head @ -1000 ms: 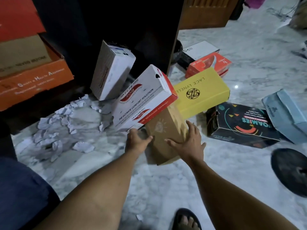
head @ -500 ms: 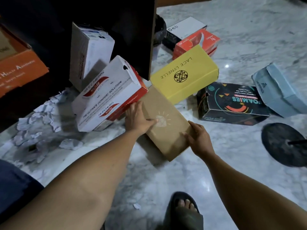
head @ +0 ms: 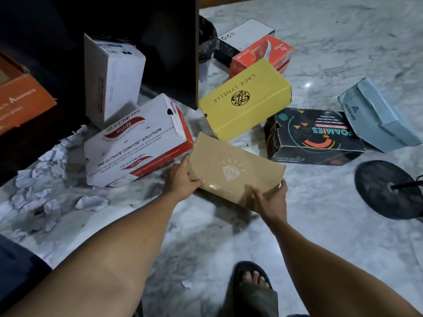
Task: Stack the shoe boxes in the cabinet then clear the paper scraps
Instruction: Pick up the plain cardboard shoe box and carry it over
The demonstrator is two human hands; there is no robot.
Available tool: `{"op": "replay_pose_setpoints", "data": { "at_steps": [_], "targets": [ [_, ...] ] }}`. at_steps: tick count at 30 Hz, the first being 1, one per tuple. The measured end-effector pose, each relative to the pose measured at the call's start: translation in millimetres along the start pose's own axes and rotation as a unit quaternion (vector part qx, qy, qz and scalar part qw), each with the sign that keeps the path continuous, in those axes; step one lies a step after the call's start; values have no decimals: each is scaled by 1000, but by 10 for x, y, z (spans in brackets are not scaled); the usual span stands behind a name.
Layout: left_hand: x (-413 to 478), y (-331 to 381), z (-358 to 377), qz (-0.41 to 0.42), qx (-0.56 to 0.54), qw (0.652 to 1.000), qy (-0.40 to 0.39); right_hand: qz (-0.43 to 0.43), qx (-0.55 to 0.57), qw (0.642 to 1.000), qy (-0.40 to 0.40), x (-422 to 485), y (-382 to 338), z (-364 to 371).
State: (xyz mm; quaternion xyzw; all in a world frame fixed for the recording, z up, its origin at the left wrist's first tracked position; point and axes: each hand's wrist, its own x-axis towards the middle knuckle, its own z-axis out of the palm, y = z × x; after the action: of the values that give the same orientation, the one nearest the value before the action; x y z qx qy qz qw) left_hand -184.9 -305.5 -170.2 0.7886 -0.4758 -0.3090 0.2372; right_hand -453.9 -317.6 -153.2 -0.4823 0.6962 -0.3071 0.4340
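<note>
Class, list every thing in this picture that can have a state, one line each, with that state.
brown box: closed, held at both ends.
left hand: grips the brown box.
right hand: grips the brown box.
yellow box: closed, tilted.
white and red box: closed, tilted.
black box: lying flat.
blue box: dented.
paper scraps: crumpled, not yet cleared.

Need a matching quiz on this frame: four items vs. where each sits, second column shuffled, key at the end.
Items:
1. brown box
2. yellow box
3. black Foamies box
4. paper scraps

Places:
A. on the floor, left of the white Skechers box
B. between the yellow box and the light blue box
C. held by the left hand and the right hand
D. just right of the dark cabinet panel

Pairs: 1-C, 2-D, 3-B, 4-A
</note>
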Motion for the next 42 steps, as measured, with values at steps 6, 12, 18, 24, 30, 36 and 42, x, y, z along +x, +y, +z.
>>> {"op": "replay_pose_setpoints", "data": {
  "at_steps": [6, 12, 18, 24, 30, 36, 42],
  "targets": [
    [13, -57, 6, 30, -41, 998, -41, -15, -26, 995, -96, -64, 186, -35],
    [77, -49, 47, -11, -27, 998, -56, -47, 15, 996, -77, -3, 247, -80],
    [-93, 261, -69, 58, -44, 996, -44, -36, 24, 997, -56, -35, 174, -469],
    [-374, 949, -418, 104, -60, 993, -3, -85, 34, 996, -23, -232, -362, -904],
    [-657, 1141, -1547, 135, -83, 981, 108, -209, 7, 977, -36, -420, -1513, -851],
    [-1225, 1187, -2972, 155, -88, 952, 247, -317, 18, 944, -93, -845, -2743, -372],
    [-1468, 1109, -4075, 155, -82, 920, 352, -396, 40, 904, -156, -1105, -3742, 177]
  ]
}}
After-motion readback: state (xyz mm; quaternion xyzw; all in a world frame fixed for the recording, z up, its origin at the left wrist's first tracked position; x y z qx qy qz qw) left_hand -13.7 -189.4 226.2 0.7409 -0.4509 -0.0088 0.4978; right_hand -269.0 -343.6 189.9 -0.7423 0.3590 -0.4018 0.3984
